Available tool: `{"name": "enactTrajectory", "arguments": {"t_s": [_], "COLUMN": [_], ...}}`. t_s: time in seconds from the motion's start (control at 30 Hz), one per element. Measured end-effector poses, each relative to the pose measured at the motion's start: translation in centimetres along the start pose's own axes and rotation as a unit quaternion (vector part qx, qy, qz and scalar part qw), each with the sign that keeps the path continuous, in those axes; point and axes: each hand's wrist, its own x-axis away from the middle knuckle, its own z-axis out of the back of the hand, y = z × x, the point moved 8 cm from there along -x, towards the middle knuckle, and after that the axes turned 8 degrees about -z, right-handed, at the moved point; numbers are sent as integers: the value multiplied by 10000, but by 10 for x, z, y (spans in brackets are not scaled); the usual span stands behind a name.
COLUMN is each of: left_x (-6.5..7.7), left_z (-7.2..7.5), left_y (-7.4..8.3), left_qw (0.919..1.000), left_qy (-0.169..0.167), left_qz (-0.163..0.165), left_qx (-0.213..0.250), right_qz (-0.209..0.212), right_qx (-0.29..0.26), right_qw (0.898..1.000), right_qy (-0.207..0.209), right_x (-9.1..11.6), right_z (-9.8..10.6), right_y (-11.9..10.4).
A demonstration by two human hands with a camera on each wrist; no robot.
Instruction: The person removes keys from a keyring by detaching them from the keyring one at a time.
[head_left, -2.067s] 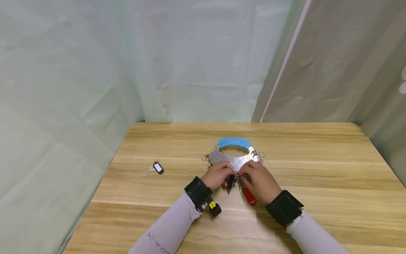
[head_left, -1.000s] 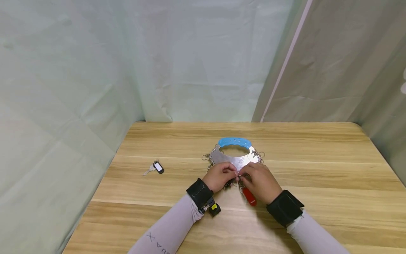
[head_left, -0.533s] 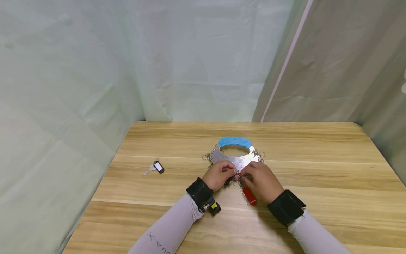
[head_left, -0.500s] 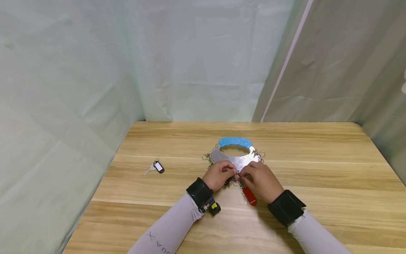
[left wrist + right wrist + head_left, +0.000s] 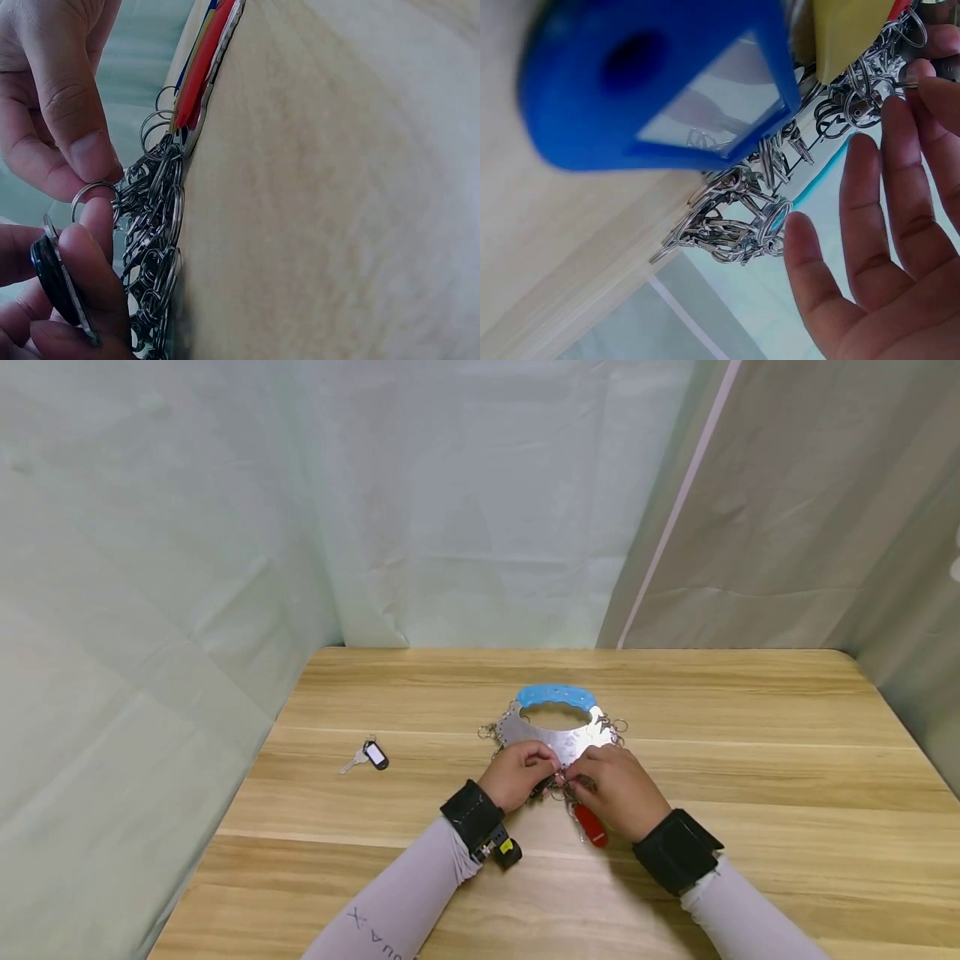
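Note:
A metal plate (image 5: 566,742) with a blue grip (image 5: 557,696) lies on the table, small rings and clasps hanging along its curved edge. My left hand (image 5: 519,774) is at its near edge, holding a key with a black key tag (image 5: 54,281) between curled fingers. From the right, my right hand (image 5: 621,789) pinches a split ring (image 5: 75,202) between thumb and forefinger; a left fingertip is right at that ring. Under the right hand hangs a red key tag (image 5: 590,825) with a key. Blue (image 5: 577,112) and yellow key tags (image 5: 847,37) show in the right wrist view.
Another key with a black-and-white key tag (image 5: 376,755) lies on the wooden table (image 5: 750,860) to the left. Pale curtains (image 5: 480,527) hang behind the table and along its sides.
Over the past two seconds my left hand has shifted slightly right, and its black key tag has tilted up under the fingers. The right fingers have moved slightly; the plate stays put.

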Motion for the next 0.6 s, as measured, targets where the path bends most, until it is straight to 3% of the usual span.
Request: {"name": "enactTrajectory", "arguments": {"t_s": [0.3,0.5,0.6], "left_x": [1,11,9], "left_z": [-1,1,0], "left_y": [1,29,21], "left_qw": [9997,9997,9999], "left_qy": [-40,-92,-65], "left_qz": [-4,-93,-122], "left_qx": [245,186,66], "right_qz": [-172,-302,-319], "right_qx": [37,59,78], "right_qw": [9998,9994,9994], "right_qy": [-117,-146,-127], "right_x": [-1,-1,0], "right_z": [-2,-2,-1], "right_y": [1,2,2]}}
